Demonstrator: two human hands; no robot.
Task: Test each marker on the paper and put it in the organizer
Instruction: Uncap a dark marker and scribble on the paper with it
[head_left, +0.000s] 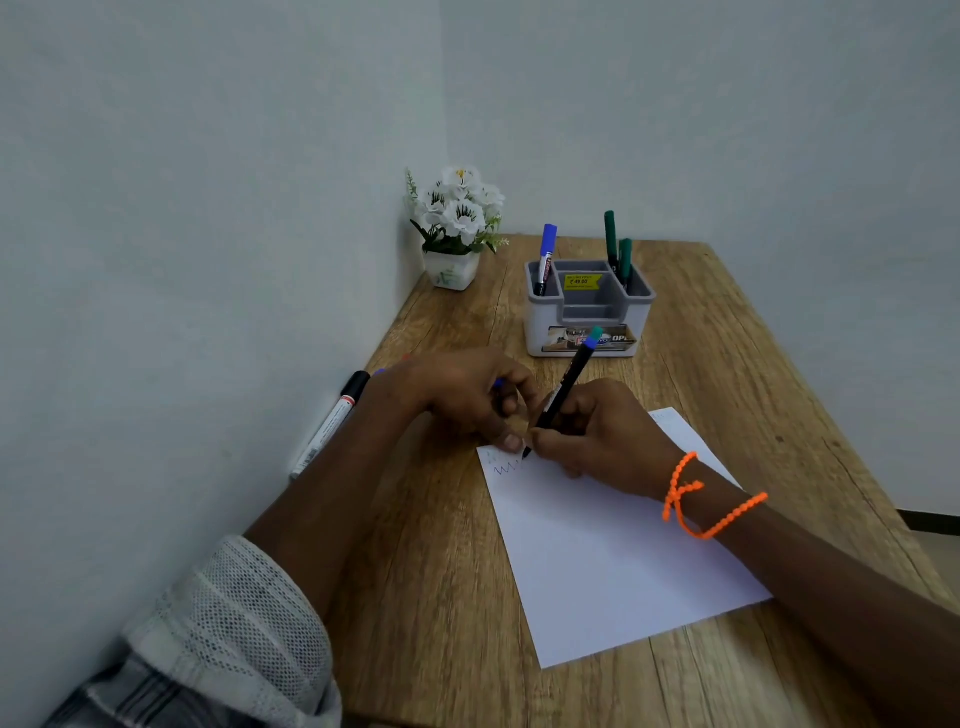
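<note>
Three markers stand in the organizer (589, 317), the right hand (602, 436) grips a fourth zigzagging on the paper (623, 551), the left hand (467, 400) seemingly pinching its cap, one black marker (330, 423) waiting

Black marker (563, 395) tilted, tip on white paper (613, 551); grey organizer (587, 332) beyond.

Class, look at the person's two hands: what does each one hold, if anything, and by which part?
The right hand grips a marker low on its barrel, near the tip on the paper. The left hand seems to pinch something small and blue, perhaps the cap; it is mostly hidden.
</note>
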